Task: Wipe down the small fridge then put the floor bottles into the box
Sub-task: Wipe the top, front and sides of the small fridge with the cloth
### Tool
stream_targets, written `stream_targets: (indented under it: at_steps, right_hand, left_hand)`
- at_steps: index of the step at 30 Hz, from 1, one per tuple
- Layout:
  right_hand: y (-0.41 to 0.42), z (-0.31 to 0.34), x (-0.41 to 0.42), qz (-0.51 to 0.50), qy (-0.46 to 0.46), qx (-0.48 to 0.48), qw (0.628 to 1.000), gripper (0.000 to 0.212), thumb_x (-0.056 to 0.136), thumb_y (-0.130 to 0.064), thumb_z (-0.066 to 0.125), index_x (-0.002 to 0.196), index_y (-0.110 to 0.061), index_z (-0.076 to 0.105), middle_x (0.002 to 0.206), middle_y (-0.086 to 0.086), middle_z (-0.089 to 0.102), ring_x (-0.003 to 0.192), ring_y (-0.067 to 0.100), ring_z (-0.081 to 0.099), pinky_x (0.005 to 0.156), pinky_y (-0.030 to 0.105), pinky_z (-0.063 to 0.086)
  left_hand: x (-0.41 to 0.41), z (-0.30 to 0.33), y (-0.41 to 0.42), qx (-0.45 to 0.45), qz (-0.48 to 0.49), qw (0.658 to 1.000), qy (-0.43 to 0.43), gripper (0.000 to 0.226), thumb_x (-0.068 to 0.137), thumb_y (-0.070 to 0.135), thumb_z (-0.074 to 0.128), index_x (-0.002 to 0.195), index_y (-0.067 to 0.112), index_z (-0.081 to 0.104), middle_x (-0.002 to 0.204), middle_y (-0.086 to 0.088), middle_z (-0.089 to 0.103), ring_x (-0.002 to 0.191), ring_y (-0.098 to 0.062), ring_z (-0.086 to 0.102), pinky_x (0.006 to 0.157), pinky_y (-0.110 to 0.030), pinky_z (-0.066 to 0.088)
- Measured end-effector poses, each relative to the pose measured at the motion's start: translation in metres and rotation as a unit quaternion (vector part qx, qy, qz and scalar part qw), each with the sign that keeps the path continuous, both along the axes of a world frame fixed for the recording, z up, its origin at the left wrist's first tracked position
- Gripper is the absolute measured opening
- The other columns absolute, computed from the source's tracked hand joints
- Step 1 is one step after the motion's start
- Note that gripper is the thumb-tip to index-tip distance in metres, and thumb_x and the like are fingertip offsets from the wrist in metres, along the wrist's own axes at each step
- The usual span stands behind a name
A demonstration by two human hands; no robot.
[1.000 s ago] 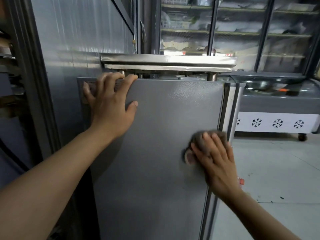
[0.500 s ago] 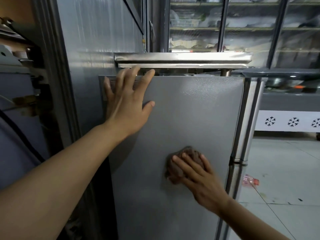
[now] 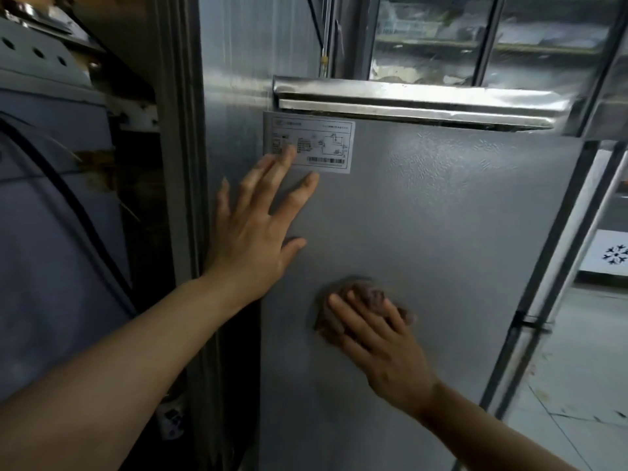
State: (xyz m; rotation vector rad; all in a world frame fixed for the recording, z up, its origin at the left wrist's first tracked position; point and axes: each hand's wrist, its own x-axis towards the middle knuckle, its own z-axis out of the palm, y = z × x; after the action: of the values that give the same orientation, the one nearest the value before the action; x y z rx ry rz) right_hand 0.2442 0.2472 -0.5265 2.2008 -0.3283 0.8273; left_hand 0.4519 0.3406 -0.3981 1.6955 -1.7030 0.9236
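The small fridge's grey textured side panel (image 3: pixel 441 232) fills the middle of the head view. My left hand (image 3: pixel 255 232) lies flat and open against its upper left part, fingertips reaching a white label (image 3: pixel 323 137). My right hand (image 3: pixel 377 345) presses a brown cloth (image 3: pixel 365 294) against the panel, lower and to the right of the left hand. No bottles or box are in view.
A steel table edge (image 3: pixel 418 100) sits just above the fridge. A metal wall (image 3: pixel 238 62) and a grey cabinet with a black cable (image 3: pixel 68 205) stand on the left. Glass-door display fridges (image 3: pixel 475 35) are behind. Tiled floor (image 3: pixel 584 385) lies to the right.
My left hand slid down from the fridge's top edge, uncovering the label. My right hand with the cloth moved left and down across the panel. The camera came closer.
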Motion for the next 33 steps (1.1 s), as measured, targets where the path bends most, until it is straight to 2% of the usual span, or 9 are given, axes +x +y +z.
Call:
stream_targets:
  at_steps: [4, 7, 10, 12, 17, 20, 23, 27, 33]
  right_hand:
    - [0.002, 0.035, -0.002, 0.007, 0.069, -0.041, 0.997, 0.046, 0.091, -0.019, 0.039, 0.136, -0.024, 0.045, 0.151, 0.002, 0.032, 0.14, 0.021, 0.029, 0.113, 0.044, 0.017]
    - [0.002, 0.088, 0.018, 0.035, -0.081, 0.002, 0.996, 0.038, 0.096, -0.017, 0.042, 0.133, -0.023, 0.05, 0.151, 0.009, 0.033, 0.142, 0.025, 0.028, 0.113, 0.047, 0.023]
    - [0.003, 0.099, 0.042, 0.046, -0.203, 0.031, 0.978, 0.038, 0.094, -0.016, 0.051, 0.131, -0.016, 0.057, 0.15, 0.012, 0.035, 0.142, 0.03, 0.027, 0.112, 0.053, 0.023]
    - [0.006, 0.07, 0.047, 0.06, -0.163, 0.033, 0.984, 0.042, 0.092, -0.013, 0.047, 0.133, -0.012, 0.056, 0.151, 0.013, 0.034, 0.142, 0.031, 0.026, 0.109, 0.057, 0.026]
    - [0.015, 0.018, 0.04, 0.025, 0.064, 0.023, 0.997, 0.056, 0.085, -0.018, 0.04, 0.141, -0.023, 0.036, 0.154, 0.002, 0.027, 0.145, 0.02, 0.018, 0.109, 0.047, 0.025]
    - [0.017, 0.053, 0.058, 0.041, 0.054, -0.003, 0.998, 0.054, 0.084, -0.017, 0.044, 0.138, -0.021, 0.043, 0.152, 0.004, 0.028, 0.142, 0.023, 0.025, 0.112, 0.045, 0.022]
    - [0.018, 0.103, 0.088, 0.044, -0.043, -0.011, 0.998, 0.044, 0.089, -0.02, 0.056, 0.133, -0.019, 0.055, 0.152, 0.009, 0.031, 0.142, 0.029, 0.027, 0.114, 0.05, 0.021]
    - [0.015, 0.114, 0.112, 0.04, -0.092, -0.047, 0.994, 0.033, 0.094, -0.027, 0.054, 0.125, -0.018, 0.062, 0.147, 0.008, 0.044, 0.14, 0.031, 0.029, 0.116, 0.052, 0.016]
    - [0.01, 0.029, 0.105, 0.047, 0.068, -0.041, 0.996, 0.032, 0.088, -0.022, 0.055, 0.118, -0.02, 0.065, 0.141, 0.005, 0.051, 0.137, 0.029, 0.035, 0.116, 0.054, 0.015]
  left_hand:
    - [0.004, 0.004, 0.005, 0.018, -0.018, 1.0, -0.002, 0.09, 0.075, 0.025, 0.073, 0.148, 0.029, 0.022, 0.159, -0.002, 0.002, 0.143, -0.026, 0.007, 0.107, -0.063, 0.021]
    - [0.015, 0.0, 0.01, -0.006, -0.056, 0.998, -0.003, 0.083, 0.068, 0.009, 0.071, 0.142, 0.02, 0.037, 0.158, -0.002, 0.016, 0.141, -0.026, 0.018, 0.105, -0.06, 0.029]
    - [0.026, -0.011, 0.016, -0.015, -0.122, 0.992, 0.04, 0.081, 0.067, -0.002, 0.067, 0.141, 0.014, 0.038, 0.155, -0.001, 0.025, 0.14, -0.021, 0.025, 0.111, -0.042, 0.029]
    - [0.032, -0.015, 0.023, -0.003, -0.168, 0.982, 0.083, 0.082, 0.069, -0.006, 0.064, 0.143, 0.014, 0.034, 0.154, 0.0, 0.027, 0.138, -0.018, 0.032, 0.11, -0.035, 0.032]
    - [0.041, -0.025, 0.04, 0.017, -0.176, 0.97, 0.166, 0.072, 0.076, -0.004, 0.063, 0.139, 0.019, 0.037, 0.15, 0.004, 0.03, 0.126, -0.018, 0.047, 0.099, -0.037, 0.045]
    - [0.048, -0.032, 0.045, 0.019, -0.162, 0.965, 0.207, 0.069, 0.079, -0.001, 0.063, 0.139, 0.022, 0.036, 0.146, 0.006, 0.032, 0.121, -0.011, 0.046, 0.098, -0.029, 0.042]
    - [0.054, -0.038, 0.045, 0.011, -0.156, 0.959, 0.236, 0.068, 0.081, 0.0, 0.063, 0.138, 0.024, 0.036, 0.14, 0.006, 0.038, 0.113, 0.0, 0.043, 0.092, -0.02, 0.038]
    - [0.057, -0.052, 0.043, -0.005, -0.144, 0.955, 0.26, 0.066, 0.08, 0.0, 0.063, 0.135, 0.025, 0.037, 0.134, 0.006, 0.044, 0.108, 0.003, 0.046, 0.076, -0.005, 0.032]
    - [0.059, -0.077, 0.045, 0.005, -0.144, 0.939, 0.311, 0.065, 0.08, 0.002, 0.062, 0.135, 0.025, 0.036, 0.133, 0.006, 0.045, 0.107, -0.002, 0.051, 0.076, -0.006, 0.034]
